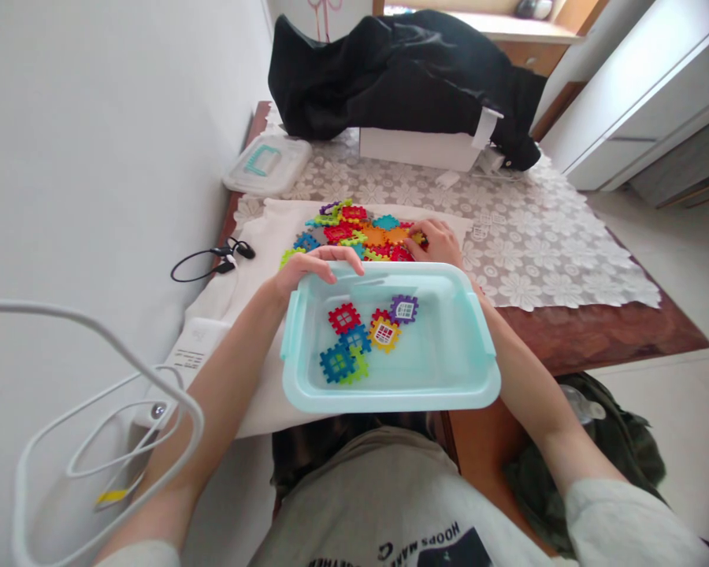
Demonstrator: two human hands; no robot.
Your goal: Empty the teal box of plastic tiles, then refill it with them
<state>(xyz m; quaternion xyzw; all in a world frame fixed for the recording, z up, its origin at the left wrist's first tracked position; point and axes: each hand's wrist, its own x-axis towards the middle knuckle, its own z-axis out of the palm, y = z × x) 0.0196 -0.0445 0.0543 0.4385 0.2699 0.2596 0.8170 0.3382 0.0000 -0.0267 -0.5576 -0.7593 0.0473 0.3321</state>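
A light-blue plastic bin (pixel 443 354) tilts toward me over the table's front edge. Inside it lie several notched plastic tiles, among them a purple one (pixel 403 309), a yellow one (pixel 384 334) and a red one (pixel 343 318). My left hand (pixel 319 266) grips the bin's far left rim, fingers hooked over it. Beyond the bin, a pile of coloured tiles (pixel 373 235) lies on a white cloth. My right hand (pixel 437 242) is at the pile's right end with bent fingers against the tiles there; what they pinch is partly hidden.
A clear lid with a teal handle (pixel 265 164) lies at the back left. Black earphones (pixel 232 253) rest by the wall. A black cloth (pixel 402 75) covers a white box (pixel 417 147) at the back. A white cable (pixel 112 339) loops at the left. A dark bag (pixel 614 449) is at lower right.
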